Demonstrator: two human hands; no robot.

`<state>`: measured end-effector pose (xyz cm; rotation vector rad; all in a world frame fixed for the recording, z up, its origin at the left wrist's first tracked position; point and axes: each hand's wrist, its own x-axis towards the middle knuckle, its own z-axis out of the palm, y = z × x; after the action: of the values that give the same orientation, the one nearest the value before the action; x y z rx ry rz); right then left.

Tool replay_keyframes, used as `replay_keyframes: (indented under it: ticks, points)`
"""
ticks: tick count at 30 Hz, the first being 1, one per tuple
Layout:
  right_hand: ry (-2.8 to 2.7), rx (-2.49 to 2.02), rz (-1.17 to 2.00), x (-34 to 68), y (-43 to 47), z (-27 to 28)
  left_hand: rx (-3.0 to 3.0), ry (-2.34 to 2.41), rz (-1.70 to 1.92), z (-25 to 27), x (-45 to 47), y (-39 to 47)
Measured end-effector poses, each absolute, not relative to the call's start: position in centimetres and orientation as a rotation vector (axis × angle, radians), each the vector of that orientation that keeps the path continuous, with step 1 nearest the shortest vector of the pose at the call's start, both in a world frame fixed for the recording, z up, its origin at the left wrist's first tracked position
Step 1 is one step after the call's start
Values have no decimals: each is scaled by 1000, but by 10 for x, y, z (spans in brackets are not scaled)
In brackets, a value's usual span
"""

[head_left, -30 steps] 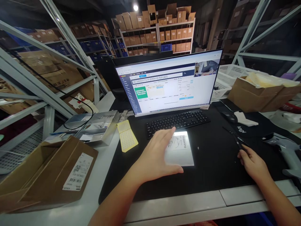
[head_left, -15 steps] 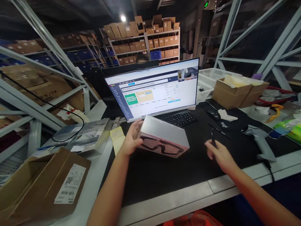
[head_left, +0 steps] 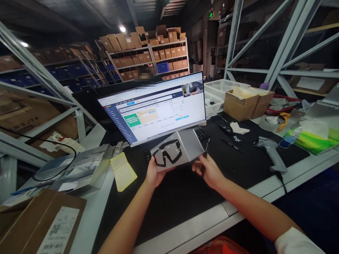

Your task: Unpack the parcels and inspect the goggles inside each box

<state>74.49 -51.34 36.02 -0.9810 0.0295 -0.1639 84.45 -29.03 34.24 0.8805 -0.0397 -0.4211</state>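
My left hand (head_left: 155,174) grips the left end of a silver-grey box (head_left: 169,155) from below. The box has glasses or goggles printed on its front, and a plain silver end faces right. Just right of the box, my right hand (head_left: 209,171) is closed around a slim dark tool (head_left: 208,146) with a narrow tip pointing up. Its exact kind cannot be made out. The box is raised in front of a black keyboard (head_left: 201,134) and partly hides it.
A monitor (head_left: 159,113) stands behind the box. At right lie a pen (head_left: 233,145), a barcode scanner (head_left: 271,155), a mouse (head_left: 225,128) and a bottle (head_left: 290,137). A yellow notepad (head_left: 123,173) and a cardboard carton (head_left: 39,222) are at left.
The box has been turned so its printed front faces me and its silver end points right. My right hand has come left, beside the box, still with the dark tool. The view has shifted.
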Motion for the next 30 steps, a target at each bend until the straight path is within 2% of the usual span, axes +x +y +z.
replay_keyframes:
  ticks: [4, 9, 13, 15, 22, 30]
  points:
    - [23, -971, -230, 750, -521, 353, 843, 8, -640, 338, 843, -290]
    - [-185, -1346, -221, 748, -529, 347, 762, 204, -471, 336, 845, -289]
    - [-189, -1767, -562, 737, -538, 357, 755, 211, -345, 338, 852, -283]
    - [-134, -1905, -625, 733, -545, 364, 763, 176, -308, 342, 856, -277]
    - [-75, -2136, -165, 738, -554, 373, 951, -97, -142, 350, 873, -252]
    - [-93, -2131, -128, 742, -553, 368, 1162, -194, -53, 355, 881, -232]
